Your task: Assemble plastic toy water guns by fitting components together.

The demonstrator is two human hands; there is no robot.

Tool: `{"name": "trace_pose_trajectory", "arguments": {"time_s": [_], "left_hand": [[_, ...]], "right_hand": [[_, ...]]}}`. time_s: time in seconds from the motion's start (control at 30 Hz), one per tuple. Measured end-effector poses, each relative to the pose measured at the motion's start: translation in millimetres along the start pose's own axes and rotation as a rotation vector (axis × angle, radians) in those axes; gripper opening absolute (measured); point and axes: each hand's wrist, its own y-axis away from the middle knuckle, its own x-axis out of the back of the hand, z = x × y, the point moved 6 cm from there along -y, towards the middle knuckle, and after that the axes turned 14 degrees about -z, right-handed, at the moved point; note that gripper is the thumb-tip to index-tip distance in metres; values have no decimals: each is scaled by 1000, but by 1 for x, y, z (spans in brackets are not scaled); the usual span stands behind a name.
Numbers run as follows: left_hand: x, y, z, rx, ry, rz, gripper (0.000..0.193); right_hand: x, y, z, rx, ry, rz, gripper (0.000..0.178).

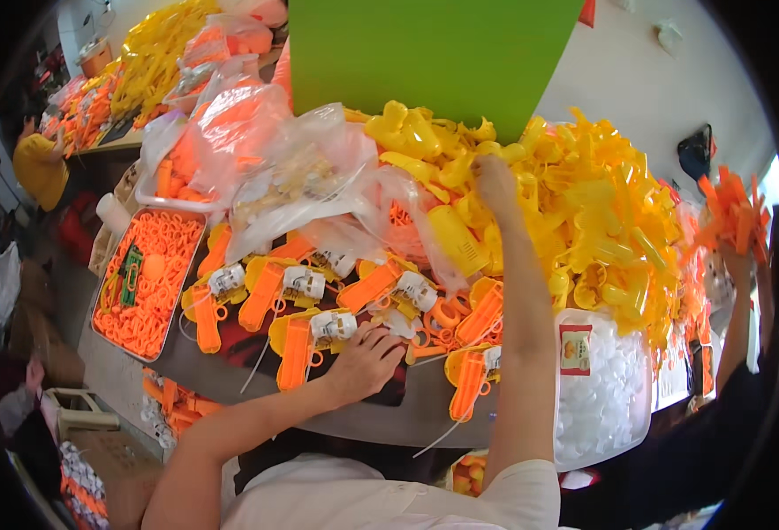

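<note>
My left hand (pixel 367 362) lies palm down on the dark table, its bent fingers slightly apart beside small clear-white pieces (pixel 395 327). Around it stand several half-built toys with orange handles (pixel 294 353), yellow shells and white printed cylinders (pixel 333 325). Loose orange rings (pixel 447 311) lie just beyond its fingertips. My right arm stretches far forward, and my right hand (pixel 495 184) is at the heap of yellow plastic parts (pixel 584 203). Its fingers are drawn together on a yellow part (pixel 487 132) at the top; the fingertips are partly hidden.
A tray of orange rings (pixel 155 274) stands at the left, a tub of clear-white pieces (pixel 597 406) at the right. Plastic bags (pixel 306 177) and a green panel (pixel 425 62) rise behind. At the far right, another person's hand (pixel 737 261) holds orange parts.
</note>
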Motion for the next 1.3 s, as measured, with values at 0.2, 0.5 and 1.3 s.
{"name": "trace_pose_trajectory", "arguments": {"time_s": [0.2, 0.5, 1.3], "left_hand": [[-3, 0, -6, 10, -62, 111, 22], [19, 26, 18, 43, -160, 64, 40], [47, 282, -44, 729, 60, 672, 28]], "right_hand": [[54, 6, -62, 230, 507, 214, 12], [164, 65, -29, -127, 271, 299, 25], [-30, 253, -240, 346, -193, -151, 27]]}}
